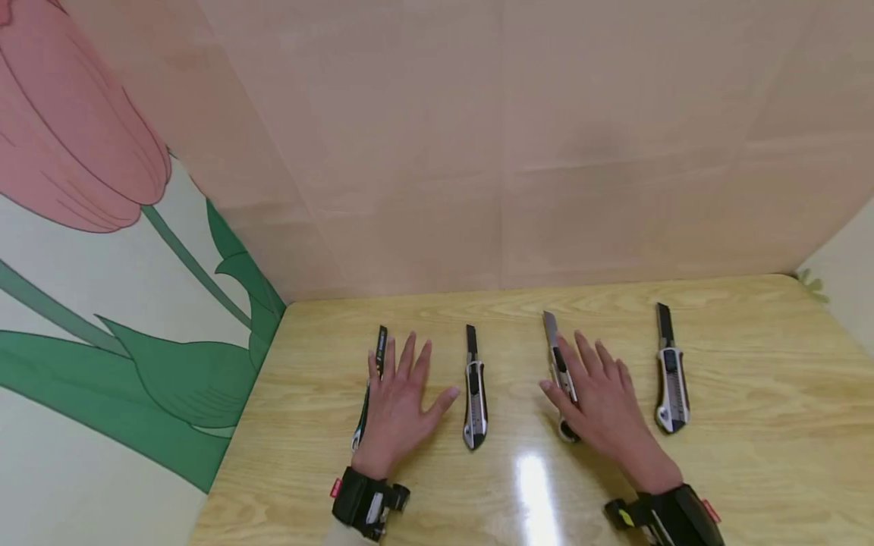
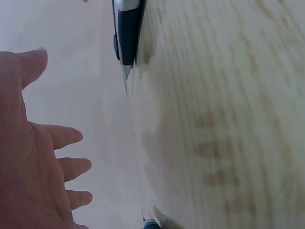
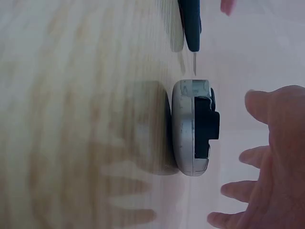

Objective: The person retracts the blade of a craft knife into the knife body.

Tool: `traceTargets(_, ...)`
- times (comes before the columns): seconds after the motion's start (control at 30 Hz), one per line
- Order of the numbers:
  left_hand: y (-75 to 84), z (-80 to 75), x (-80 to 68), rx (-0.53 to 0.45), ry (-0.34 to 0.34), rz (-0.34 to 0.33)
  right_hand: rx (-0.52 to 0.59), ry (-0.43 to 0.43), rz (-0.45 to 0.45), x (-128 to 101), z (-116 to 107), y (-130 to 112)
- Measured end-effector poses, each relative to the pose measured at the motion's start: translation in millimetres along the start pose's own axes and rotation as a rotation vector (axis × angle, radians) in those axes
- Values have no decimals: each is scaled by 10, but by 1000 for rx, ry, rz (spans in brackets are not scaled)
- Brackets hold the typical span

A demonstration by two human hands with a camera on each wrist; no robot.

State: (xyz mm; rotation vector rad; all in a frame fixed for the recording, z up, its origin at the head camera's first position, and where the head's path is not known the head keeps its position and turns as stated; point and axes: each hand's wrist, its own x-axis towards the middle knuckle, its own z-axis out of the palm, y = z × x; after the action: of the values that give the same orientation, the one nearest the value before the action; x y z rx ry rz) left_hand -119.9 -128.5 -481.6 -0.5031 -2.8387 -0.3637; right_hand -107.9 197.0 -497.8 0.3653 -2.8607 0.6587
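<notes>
My left hand (image 1: 394, 411) hovers over the tabletop with its fingers spread, holding nothing. It partly covers the leftmost utility knife (image 1: 381, 350), a slim one with a dark blade end. To the right of that hand's thumb lies a second utility knife (image 1: 475, 398), grey and black. My right hand (image 1: 606, 402), also spread and holding nothing, overlaps a third, silver-bladed utility knife (image 1: 551, 334). In the right wrist view, the silver butt end of a knife (image 3: 186, 129) rests on the table, and the fingers (image 3: 238, 191) are apart from it. A wider utility knife (image 1: 672, 387) lies right of this hand.
The light wooden table (image 1: 505, 500) ends at a plain pinkish backdrop (image 1: 478, 152). A wall with a tulip picture (image 1: 82, 121) borders the left side, and a pale wall (image 1: 850, 280) stands at the right. Black camera straps (image 1: 362, 500) circle both wrists.
</notes>
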Motion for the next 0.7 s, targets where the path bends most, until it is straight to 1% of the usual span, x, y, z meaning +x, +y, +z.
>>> traceTargets(0.23, 35, -19, -16, -6, -18, 3, -9, -40, 31, -34, -13, -32)
traceTargets(0.33, 53, -27, -19, -14, -15, 5, -12, -23, 37, -44, -7, -42)
traceTargets(0.57, 76, -37, 1, -23, -1, 9, -34, 63, 16, 16, -22, -66)
traceTargets(0.63, 81, -36, 7, -32, 6, 11, -21, 58, 38, 36, -32, -78)
traceTargets(0.7, 95, -42, 13, -39, 7, 14, 1, 42, 78, 54, -45, -89)
